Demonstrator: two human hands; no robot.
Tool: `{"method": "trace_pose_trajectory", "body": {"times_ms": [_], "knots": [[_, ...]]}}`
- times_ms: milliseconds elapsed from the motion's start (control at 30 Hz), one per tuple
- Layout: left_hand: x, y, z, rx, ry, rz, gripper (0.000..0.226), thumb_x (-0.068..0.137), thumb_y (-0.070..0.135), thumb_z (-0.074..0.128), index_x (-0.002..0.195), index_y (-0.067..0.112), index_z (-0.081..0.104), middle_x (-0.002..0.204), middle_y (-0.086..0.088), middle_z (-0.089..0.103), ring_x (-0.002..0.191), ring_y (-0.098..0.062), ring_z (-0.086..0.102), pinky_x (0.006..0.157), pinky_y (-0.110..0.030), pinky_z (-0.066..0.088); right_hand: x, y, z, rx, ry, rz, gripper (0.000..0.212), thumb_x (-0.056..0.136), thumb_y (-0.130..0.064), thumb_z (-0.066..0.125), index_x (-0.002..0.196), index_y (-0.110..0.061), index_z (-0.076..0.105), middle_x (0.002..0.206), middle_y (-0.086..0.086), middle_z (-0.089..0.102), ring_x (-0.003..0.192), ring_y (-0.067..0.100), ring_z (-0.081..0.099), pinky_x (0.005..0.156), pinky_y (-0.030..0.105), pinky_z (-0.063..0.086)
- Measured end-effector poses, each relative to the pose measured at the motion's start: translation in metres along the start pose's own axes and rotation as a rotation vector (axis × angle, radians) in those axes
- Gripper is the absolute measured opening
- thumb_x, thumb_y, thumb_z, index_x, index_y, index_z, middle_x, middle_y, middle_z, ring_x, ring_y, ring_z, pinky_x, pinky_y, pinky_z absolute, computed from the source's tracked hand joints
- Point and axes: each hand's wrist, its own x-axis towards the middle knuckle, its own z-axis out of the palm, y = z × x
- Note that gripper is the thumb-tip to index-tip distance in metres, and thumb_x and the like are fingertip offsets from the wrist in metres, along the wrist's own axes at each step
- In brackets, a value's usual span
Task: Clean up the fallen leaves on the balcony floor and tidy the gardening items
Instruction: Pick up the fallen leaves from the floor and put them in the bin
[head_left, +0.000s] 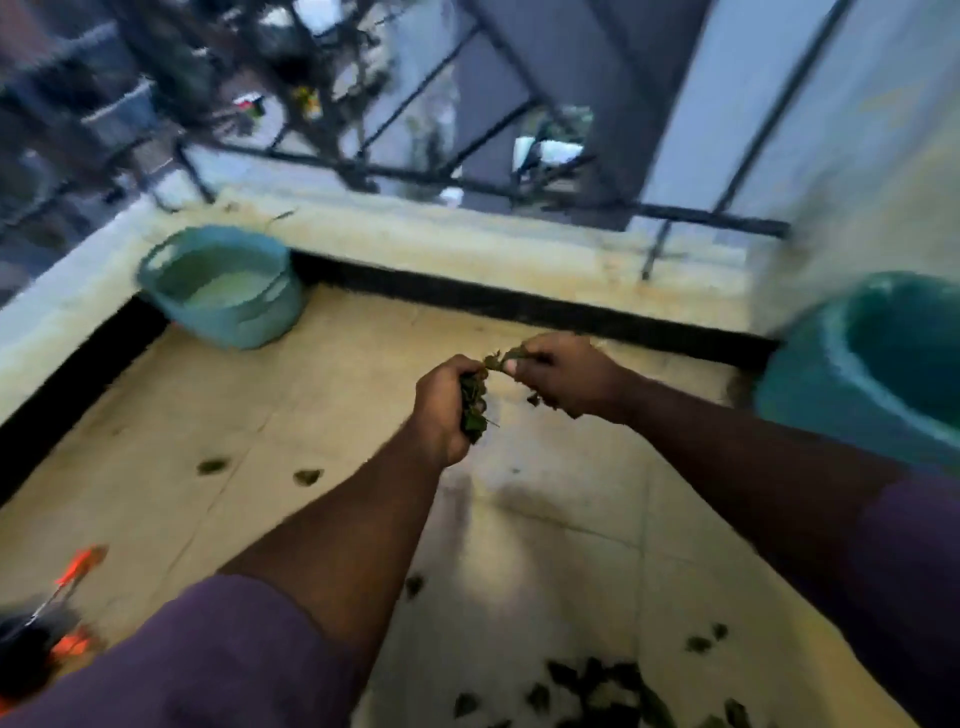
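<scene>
I'm bunching picked-up leaves in my curled left hand while my right hand is pinching another sprig, probably passing it across (blurry view), with more lying on the floor.

Bare cream tiled floor lies open mid-scene. A teal plastic tub blocks the far left corner, a green plastic bucket the right wall, scattered dark leaves nearby.
</scene>
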Motion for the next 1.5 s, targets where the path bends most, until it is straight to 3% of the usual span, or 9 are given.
{"method": "trace_pose_trajectory", "body": {"times_ms": [167,433,600,767,900,1100,1300,1400,1500], "knots": [[-0.009,-0.016,0.161,0.260,-0.278,-0.095,0.029,0.090,0.018,0.046,0.062,0.015,0.045,0.055,0.001,0.034,0.029,-0.009,0.025,0.030,-0.013,0.021,-0.077,0.043,-0.095,0.494,0.414,0.232,0.030,0.093,-0.023,0.057,0.065,-0.014,0.051,0.047,0.004,0.037,0.036,0.014,0.029,0.038,0.018,0.020],[-0.048,-0.043,0.370,0.483,-0.424,-0.109,0.030,0.087,0.018,0.041,0.058,0.015,0.044,0.061,-0.001,0.043,0.047,-0.015,0.038,0.045,-0.015,0.031,-0.167,0.122,-0.230,0.602,1.063,0.521,0.021,0.080,-0.026,0.064,0.065,-0.012,0.061,0.052,0.005,0.054,0.038,0.016,0.045,0.039,0.018,0.031],[-0.052,-0.053,0.420,0.562,-0.435,-0.135,0.032,0.092,0.030,0.043,0.098,0.006,0.062,0.095,-0.012,0.068,0.077,-0.029,0.062,0.064,-0.036,0.050,-0.164,0.176,-0.250,0.592,1.064,0.670,0.044,0.067,-0.044,0.068,0.095,-0.010,0.068,0.085,0.013,0.069,0.071,0.030,0.067,0.053,0.027,0.048],[-0.055,-0.062,0.428,0.662,-0.434,-0.171,0.042,0.099,0.043,0.039,0.123,0.009,0.048,0.100,-0.011,0.044,0.117,-0.039,0.047,0.095,-0.060,0.038,-0.160,0.195,-0.255,0.737,1.003,0.702,0.026,0.086,-0.027,0.063,0.106,-0.011,0.063,0.091,0.008,0.066,0.077,0.025,0.064,0.055,0.027,0.050],[-0.050,-0.063,0.421,0.669,-0.488,-0.062,0.031,0.102,0.024,0.033,0.083,0.005,0.049,0.078,-0.011,0.046,0.069,-0.030,0.051,0.047,-0.033,0.052,-0.164,0.199,-0.252,0.705,1.075,0.711,0.023,0.086,-0.009,0.056,0.108,-0.003,0.062,0.100,0.018,0.062,0.072,0.034,0.064,0.057,0.047,0.059],[-0.068,-0.085,0.358,0.579,-0.607,0.223,0.017,0.096,0.013,0.044,0.083,0.016,0.053,0.070,-0.004,0.049,0.057,-0.016,0.050,0.055,-0.024,0.048,-0.207,0.168,-0.200,0.561,1.229,0.474,0.022,0.084,-0.013,0.061,0.062,-0.015,0.057,0.060,0.009,0.055,0.046,0.019,0.053,0.049,0.030,0.051],[-0.060,-0.201,0.152,1.167,-0.488,0.326,0.029,0.092,0.027,0.060,0.119,0.016,0.064,0.115,-0.006,0.066,0.106,-0.024,0.061,0.093,-0.038,0.050,-0.269,0.181,-0.016,0.344,0.847,0.703,0.016,0.082,-0.025,0.067,0.077,-0.010,0.070,0.073,0.006,0.066,0.068,0.016,0.059,0.067,0.038,0.050],[-0.073,-0.260,0.037,1.612,-0.131,0.385,0.063,0.091,0.059,0.044,0.147,0.033,0.031,0.158,-0.006,0.019,0.144,-0.033,0.017,0.111,-0.058,0.022,-0.297,0.198,0.072,0.382,0.556,0.919,0.019,0.083,-0.025,0.069,0.092,-0.009,0.071,0.089,0.005,0.067,0.082,0.018,0.061,0.069,0.028,0.045],[-0.100,-0.299,-0.028,1.644,0.057,0.128,0.078,0.086,0.072,0.032,0.150,0.039,0.002,0.160,-0.006,-0.014,0.144,-0.042,-0.010,0.108,-0.069,0.006,-0.314,0.218,0.119,0.137,0.447,1.052,0.038,0.080,-0.035,0.068,0.112,-0.014,0.064,0.112,0.010,0.060,0.105,0.027,0.057,0.091,0.033,0.044]]}}
